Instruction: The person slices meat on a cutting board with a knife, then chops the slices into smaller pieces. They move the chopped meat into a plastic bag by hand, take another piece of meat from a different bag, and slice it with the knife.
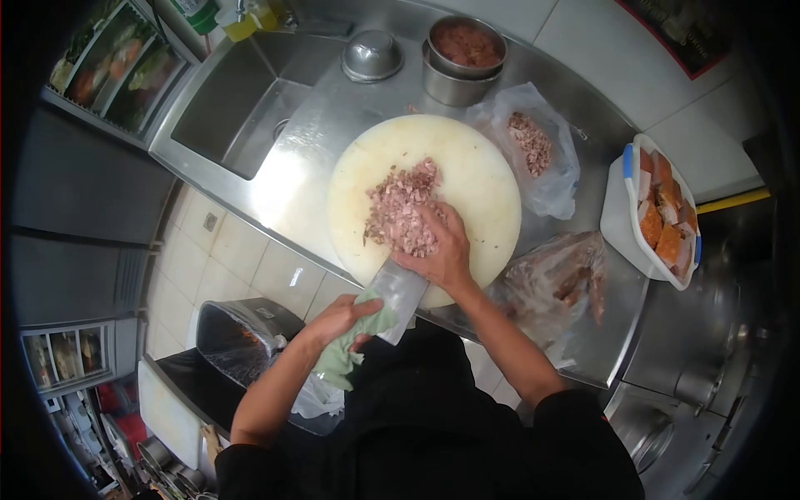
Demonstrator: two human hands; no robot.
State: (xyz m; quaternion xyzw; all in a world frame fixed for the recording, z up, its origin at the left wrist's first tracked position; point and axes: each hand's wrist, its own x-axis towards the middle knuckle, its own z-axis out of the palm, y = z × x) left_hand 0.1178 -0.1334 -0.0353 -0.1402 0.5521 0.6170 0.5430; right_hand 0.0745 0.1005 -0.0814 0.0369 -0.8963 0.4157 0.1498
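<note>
My left hand [340, 320] is closed around a green cloth [348, 350] and a cleaver [403, 293], whose broad blade reaches to the near edge of a round white cutting board [490, 179]. Hand and cloth hide the cleaver's handle. A pile of chopped pinkish meat [400, 204] lies on the board. Against the pile's near right side rests my right hand [446, 250], with thumb and fingers apart and bent over the meat. Its thumb is close to the end of the blade. Small scraps are scattered about the board.
A plastic bag of chopped meat [532, 146] and a bag of larger pieces [554, 279] lie right of the board. Behind stand stacked metal pots [464, 79] and an upturned bowl [372, 57]. A white tub [621, 212] holds meat chunks; a sink [225, 117] is left.
</note>
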